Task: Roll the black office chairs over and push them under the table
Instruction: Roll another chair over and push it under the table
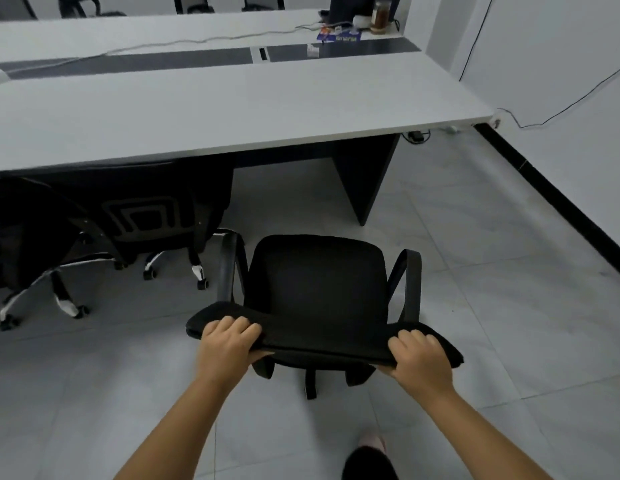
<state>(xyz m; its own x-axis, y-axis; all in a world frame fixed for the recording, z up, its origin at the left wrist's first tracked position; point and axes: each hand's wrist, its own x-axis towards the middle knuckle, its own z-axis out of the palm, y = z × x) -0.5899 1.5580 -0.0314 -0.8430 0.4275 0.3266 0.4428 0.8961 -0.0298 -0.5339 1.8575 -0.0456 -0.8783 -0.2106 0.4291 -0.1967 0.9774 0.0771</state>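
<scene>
both hands hold the top edge of the chair [319, 289] backrest. the left hand [228, 344] grips near the left end of that edge: its fingers [237, 327] curl over the top, knuckles up, and the thumb tucks under the edge on the near side. the right hand [421, 355] grips near the right end the same way, fingers [416, 339] folded over the top, thumb beneath. both grips are closed tight round the padded edge, with the middle of the backrest bare between them.

the seat lies just beyond the fingertips, facing away from the person, with one armrest rising beyond each hand. the chair's base legs show below the hands, on the tiled floor [509, 271].

the table [232, 109] stands well beyond the fingers, its near edge apart from the seat's front. the gap under the table straight ahead of the fingers, beside the dark table leg [367, 174], is open floor. to the left of the left hand, two more chairs [145, 209] sit at the table, their backs at its edge and their wheeled bases out on the floor.

a jar [379, 15] and cables [163, 46] lie on the table's far side.
</scene>
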